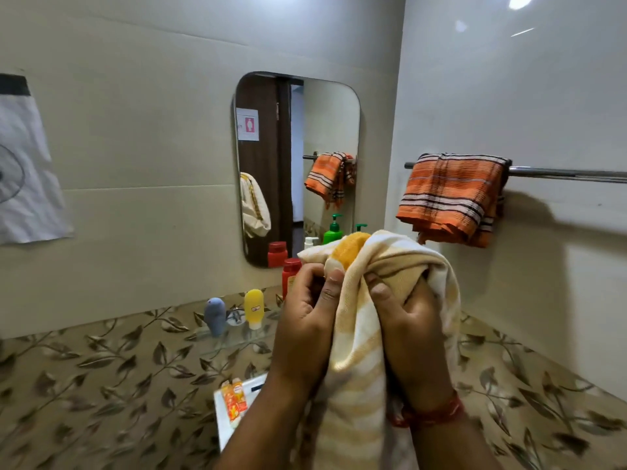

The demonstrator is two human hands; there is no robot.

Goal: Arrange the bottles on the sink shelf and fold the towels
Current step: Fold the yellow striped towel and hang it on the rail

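Hanging on the wall at the far left is a white sheet of paper (25,171). Further right, a glass shelf (234,337) under the mirror (297,167) carries a grey tube (215,315) near its left end and a yellow tube (254,308) just beside it, both standing on their caps. A red bottle (290,273) stands further right on the shelf, partly hidden behind the left hand (305,320). Below, a small orange carton (233,403) rests on the white sink rim (224,422). The left hand is clenched on the upper edge of a cream and yellow striped towel (359,351), which is held up in front of the mirror and hangs down between both wrists. A green pump bottle (360,227) shows only its top above the towel. The right hand (412,330) grips a bunched fold of the same towel. To the right, an orange striped towel (451,198) hangs folded over the left end of a metal rail (570,174) on the side wall.
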